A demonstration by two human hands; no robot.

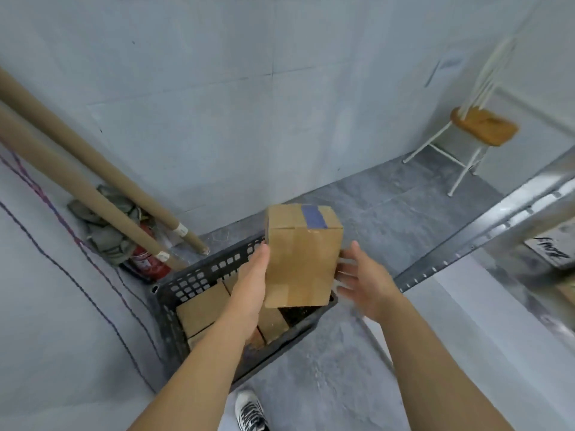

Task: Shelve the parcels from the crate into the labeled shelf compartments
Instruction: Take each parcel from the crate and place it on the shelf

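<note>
One view only: a wide-angle head camera, facing forward and steeply down. The parcel sits close at frame centre, the crate below it, the shelf frame at the right edge.

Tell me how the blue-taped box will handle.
The box looks stiff: its faces are flat where the left hand grips. Probably light: one hand carries it while the right hand is open. Taller than wide, it may tip on end.
</note>
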